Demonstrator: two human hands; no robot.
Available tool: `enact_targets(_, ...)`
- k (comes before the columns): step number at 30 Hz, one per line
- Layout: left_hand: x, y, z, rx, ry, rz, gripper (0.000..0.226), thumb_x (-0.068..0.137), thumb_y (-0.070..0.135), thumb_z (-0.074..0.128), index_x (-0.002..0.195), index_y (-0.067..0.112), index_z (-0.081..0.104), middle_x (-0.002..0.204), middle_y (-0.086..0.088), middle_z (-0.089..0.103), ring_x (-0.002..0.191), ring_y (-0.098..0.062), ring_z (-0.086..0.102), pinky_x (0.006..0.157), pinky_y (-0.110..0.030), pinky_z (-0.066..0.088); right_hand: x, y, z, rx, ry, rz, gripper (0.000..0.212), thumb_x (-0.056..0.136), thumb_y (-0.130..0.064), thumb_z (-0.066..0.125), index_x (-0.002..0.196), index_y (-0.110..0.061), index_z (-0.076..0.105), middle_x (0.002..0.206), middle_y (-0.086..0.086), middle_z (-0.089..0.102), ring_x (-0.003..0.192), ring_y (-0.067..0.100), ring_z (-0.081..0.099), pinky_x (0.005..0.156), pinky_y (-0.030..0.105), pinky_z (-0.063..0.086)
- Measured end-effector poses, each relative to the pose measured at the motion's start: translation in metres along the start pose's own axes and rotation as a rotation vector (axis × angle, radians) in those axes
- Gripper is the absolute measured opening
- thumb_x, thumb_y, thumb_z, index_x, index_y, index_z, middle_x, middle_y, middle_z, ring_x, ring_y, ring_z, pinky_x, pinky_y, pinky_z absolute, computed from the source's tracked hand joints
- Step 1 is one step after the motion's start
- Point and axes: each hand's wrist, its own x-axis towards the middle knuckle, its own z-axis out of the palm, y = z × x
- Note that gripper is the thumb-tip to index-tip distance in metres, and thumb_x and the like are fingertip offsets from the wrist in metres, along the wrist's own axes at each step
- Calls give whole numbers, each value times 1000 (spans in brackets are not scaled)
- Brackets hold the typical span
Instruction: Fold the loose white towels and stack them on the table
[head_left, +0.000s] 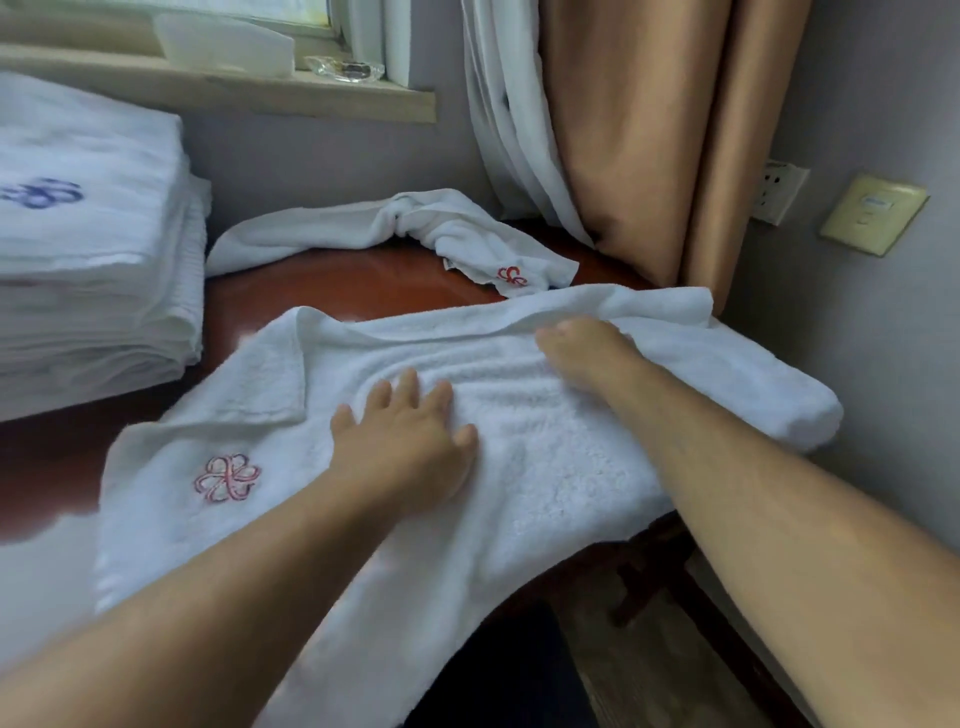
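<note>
Right now the white towel (545, 467) lies spread over the near edge of the dark red table (353, 280), one end drooping off the front. The left grip (410, 441) presses flat on it, fingers straight and spread, holding nothing. The right grip (587, 353) rests at the far fold; its fingers are blurred, so I cannot tell its hold. Behind lies a crumpled towel (415, 228); at left stands a folded stack (93, 249).
</note>
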Motion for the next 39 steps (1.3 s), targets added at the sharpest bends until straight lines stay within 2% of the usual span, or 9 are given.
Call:
enact_targets(3, -7, -28, -20, -30, 218, 2, 37, 100, 45, 39, 132, 35, 55, 143, 5, 50, 130, -23, 40, 93, -44, 36, -11, -52, 29, 13, -4, -131, 65, 99, -56, 28, 147, -18, 48, 157, 8, 38, 146, 34, 26, 119, 53, 20)
enact_targets(6, -15, -71, -34, 116, 389, -143, 45, 94, 38, 53, 138, 27, 51, 143, 0, 48, 129, -28, 40, 100, -43, 35, -11, -87, 46, 28, 20, -211, 64, 99, -53, 26, 148, -17, 45, 159, 9, 34, 148, 34, 21, 120, 56, 15)
enact_targets(11, -18, -117, -55, 90, 295, -391, 42, 90, 30, 52, 128, 13, 53, 129, -11, 52, 119, -35, 47, 95, -45, 40, -19, -126, 69, 46, 68, -395, 51, 98, -45, 24, 122, -19, 60, 139, 14, 51, 128, 34, 41, 108, 49, 27)
enact_targets(16, -19, -136, -72, 336, 377, -198, 5, 89, 7, 49, 88, 10, 54, 90, -8, 61, 80, -33, 56, 65, -38, 37, -28, -122, 69, 36, 258, -649, 38, 97, -35, 40, 110, -17, 71, 117, 7, 67, 115, 29, 54, 102, 39, 40)
enact_targets(20, -22, -157, -93, 181, 418, -96, 23, 90, 1, 42, 109, 9, 54, 107, -16, 61, 101, -38, 56, 79, -46, 47, -70, -154, 72, 56, 57, -1008, 34, 94, -36, 46, 107, -19, 73, 112, 2, 68, 109, 25, 58, 93, 42, 48)
enact_targets(25, -49, -175, -116, 213, 441, 106, 33, 81, 15, 62, 114, 14, 57, 110, -6, 61, 109, -29, 54, 85, -36, 41, -104, -174, 82, -119, -115, -928, 54, 101, -56, 33, 148, -33, 43, 163, -1, 32, 149, 26, 27, 120, 46, 22)
enact_targets(30, -83, -170, -109, 126, 528, 264, 19, 86, 9, 69, 104, 13, 67, 99, -5, 62, 95, -30, 58, 75, -33, 44, -144, -164, 75, -322, 188, -727, 46, 97, -48, 37, 109, -13, 64, 111, 12, 65, 102, 34, 58, 76, 40, 35)
enact_targets(35, -118, -169, -81, 93, 582, 310, 9, 87, 20, 64, 94, 19, 70, 91, 5, 60, 84, -21, 54, 71, -36, 40, -151, -142, 77, -243, -59, -685, 61, 100, -55, 26, 132, -11, 54, 137, 15, 56, 130, 36, 46, 112, 47, 30)
enact_targets(39, -133, -165, -57, 47, 623, 269, 11, 81, 20, 69, 91, 24, 71, 88, 11, 58, 81, -18, 52, 74, -33, 32, -138, -122, 75, -358, -85, -542, 78, 97, -66, 14, 141, -15, 52, 145, 19, 52, 139, 38, 38, 117, 55, 19)
